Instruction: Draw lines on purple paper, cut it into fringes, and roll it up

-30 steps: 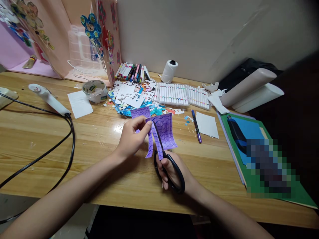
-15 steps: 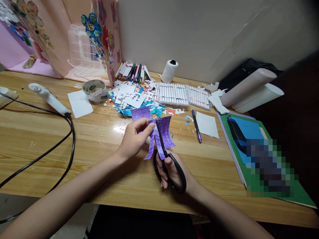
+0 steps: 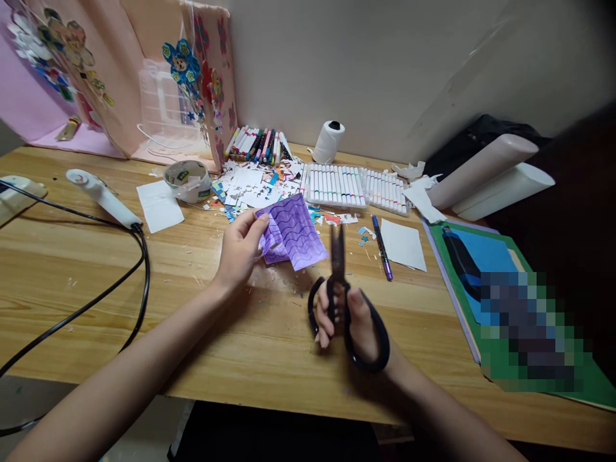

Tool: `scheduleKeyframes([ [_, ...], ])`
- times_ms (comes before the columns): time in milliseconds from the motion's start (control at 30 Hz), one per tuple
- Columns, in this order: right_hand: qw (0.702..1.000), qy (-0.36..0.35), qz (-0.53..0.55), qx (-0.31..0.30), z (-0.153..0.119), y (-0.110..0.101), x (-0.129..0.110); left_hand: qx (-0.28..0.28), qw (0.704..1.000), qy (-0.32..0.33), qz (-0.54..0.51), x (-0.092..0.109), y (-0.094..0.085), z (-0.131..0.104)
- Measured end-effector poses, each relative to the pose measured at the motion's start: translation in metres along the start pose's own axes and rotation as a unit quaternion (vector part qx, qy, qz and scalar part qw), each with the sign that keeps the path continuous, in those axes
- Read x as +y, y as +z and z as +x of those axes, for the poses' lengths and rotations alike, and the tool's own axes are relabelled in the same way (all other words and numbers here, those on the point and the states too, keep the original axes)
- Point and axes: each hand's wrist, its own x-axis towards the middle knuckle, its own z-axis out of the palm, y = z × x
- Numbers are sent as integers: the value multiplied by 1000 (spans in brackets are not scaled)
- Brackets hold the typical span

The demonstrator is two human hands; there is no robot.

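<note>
Between thumb and fingers, my left hand [image 3: 239,247] pinches purple paper [image 3: 301,234] marked with dark wavy lines, held above the table. The paper is bent, with a narrower part hanging near the fingers. My right hand [image 3: 359,321] grips black-handled scissors [image 3: 338,256] by the loops. Their blades point up and away, a little apart and blurred, to the right of the paper and not touching it. Beyond the paper lies a heap of paper scraps [image 3: 250,186], white and coloured.
Marker sets [image 3: 335,185], a thread spool [image 3: 328,142] and a tape roll [image 3: 187,179] stand at the back. A purple pen [image 3: 382,249] lies beside white paper [image 3: 403,245]. On the left are a white glue gun [image 3: 103,197] and black cable [image 3: 143,269]; at right, a green board [image 3: 517,247].
The scissors have come out of the purple paper and moved right and toward me. My left hand has shifted slightly left and turned the paper.
</note>
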Motion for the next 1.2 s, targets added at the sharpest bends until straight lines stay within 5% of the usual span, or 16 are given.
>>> scheduleKeyframes([
  [100, 988, -27, -46, 144, 11, -11, -10, -25, 1000, -8, 6, 0, 1, -3],
  [167, 976, -47, -107, 185, 17, -19, -16, -51, 999, -1, 16, 2, 4, -8],
  [400, 955, -83, -223, 179, 17, -22, -18, -98, 995, -18, -1, 8, 13, -16],
  [633, 931, -138, -229, 249, 19, -26, -25, -227, 949, -209, -61, 4, 17, -19],
  [800, 931, -131, -221, 260, 21, -30, -25, -291, 922, -250, -60, 1, 17, -23],
  [1000, 989, -9, -92, 112, 16, -29, -21, -167, 968, -185, -16, 3, 14, -15],
  [1200, 988, 94, -98, -76, -2, -15, -20, -3, 991, -130, -39, 8, 9, -8],
])
